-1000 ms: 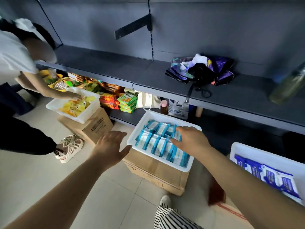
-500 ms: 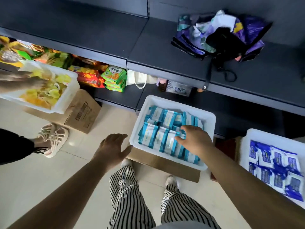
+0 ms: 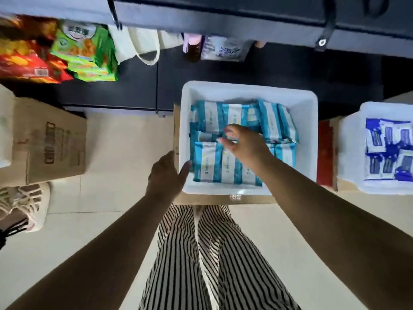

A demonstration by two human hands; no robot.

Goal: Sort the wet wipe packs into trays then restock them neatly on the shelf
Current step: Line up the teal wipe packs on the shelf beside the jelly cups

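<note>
A white tray [image 3: 306, 121] sits on a cardboard box in front of me, filled with several teal-and-white wet wipe packs [image 3: 209, 163]. My right hand [image 3: 244, 145] hovers over the middle of the packs with fingers loosely spread, holding nothing that I can see. My left hand [image 3: 166, 175] is at the tray's left rim, its thumb reaching over the edge near the front-left pack. A second white tray [image 3: 348, 139] at the right holds dark blue-and-white wipe packs [image 3: 388, 151]. The dark shelf [image 3: 223, 16] runs along the top.
A cardboard box [image 3: 51, 142] stands on the floor at the left, with another person's sandalled foot [image 3: 24, 204] beside it. Red and green snack packs [image 3: 85, 52], a white bag and a bottle sit on the low shelf. My striped trousers fill the bottom centre.
The camera has tilted further down and closer to the tray. My left hand moved right to the tray's rim, and my right hand shifted over the middle packs.
</note>
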